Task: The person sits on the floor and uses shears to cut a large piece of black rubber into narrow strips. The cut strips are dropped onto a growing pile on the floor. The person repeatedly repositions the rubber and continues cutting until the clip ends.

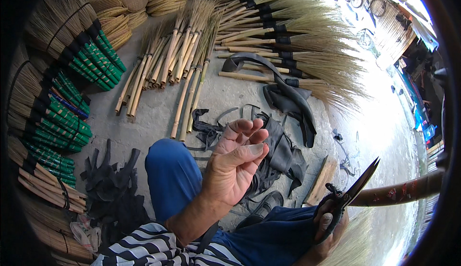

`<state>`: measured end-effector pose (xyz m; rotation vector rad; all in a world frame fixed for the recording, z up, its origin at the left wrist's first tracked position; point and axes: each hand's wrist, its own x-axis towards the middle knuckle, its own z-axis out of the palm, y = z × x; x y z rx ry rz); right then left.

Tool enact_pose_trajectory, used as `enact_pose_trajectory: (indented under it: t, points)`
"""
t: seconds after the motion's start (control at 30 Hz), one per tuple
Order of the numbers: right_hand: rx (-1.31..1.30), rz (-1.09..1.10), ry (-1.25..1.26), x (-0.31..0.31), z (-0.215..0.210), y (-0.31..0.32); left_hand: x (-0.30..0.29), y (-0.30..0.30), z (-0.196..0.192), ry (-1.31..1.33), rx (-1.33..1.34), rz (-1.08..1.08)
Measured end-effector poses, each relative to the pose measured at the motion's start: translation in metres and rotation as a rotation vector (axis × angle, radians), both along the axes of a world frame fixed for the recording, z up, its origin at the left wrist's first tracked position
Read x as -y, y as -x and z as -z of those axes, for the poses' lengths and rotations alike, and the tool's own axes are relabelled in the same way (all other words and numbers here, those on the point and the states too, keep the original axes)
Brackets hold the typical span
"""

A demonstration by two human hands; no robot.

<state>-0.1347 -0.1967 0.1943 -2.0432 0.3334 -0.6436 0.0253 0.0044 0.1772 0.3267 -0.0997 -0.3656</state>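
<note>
My left hand [228, 167] is raised over my lap, its fingers curled and the thumb drawn up against the forefinger. Whatever may be between those fingertips is too small or hidden to make out. Low on the right, my right hand [331, 230] grips dark scissors [357, 184] by their black-wrapped handles, blades pointing up and right. Black rubber strips and sheets [278, 151] lie on the floor beyond my left hand, and a long curved rubber strip [293, 98] stretches farther out.
Finished grass brooms [288, 55] lie stacked at the back; broom bundles with bamboo handles [177, 59] lie nearer. Green-wrapped brooms [96, 62] line the left. Black rubber scraps [115, 184] lie beside my knee. A wooden block [321, 179] and brown pole [403, 189] are at right.
</note>
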Motion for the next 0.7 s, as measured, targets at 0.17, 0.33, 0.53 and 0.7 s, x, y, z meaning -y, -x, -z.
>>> enact_pose_trajectory:
  t: [0.17,0.33,0.53,0.7]
  points:
    - [-0.004,0.069,-0.017,-0.007,-0.001,0.001,0.007,0.002,-0.002,-0.026,-0.012,-0.001]
    - [0.144,-0.245,-0.513,-0.025,0.014,0.012,0.017,0.002,-0.007,-0.032,0.055,-0.070]
    - [-0.088,-0.654,-0.994,-0.051,0.027,0.024,0.030,0.000,-0.011,-0.119,0.168,-0.150]
    - [-0.094,-0.610,-0.949,-0.059,0.023,0.023,0.037,0.006,-0.010,-0.178,0.181,-0.148]
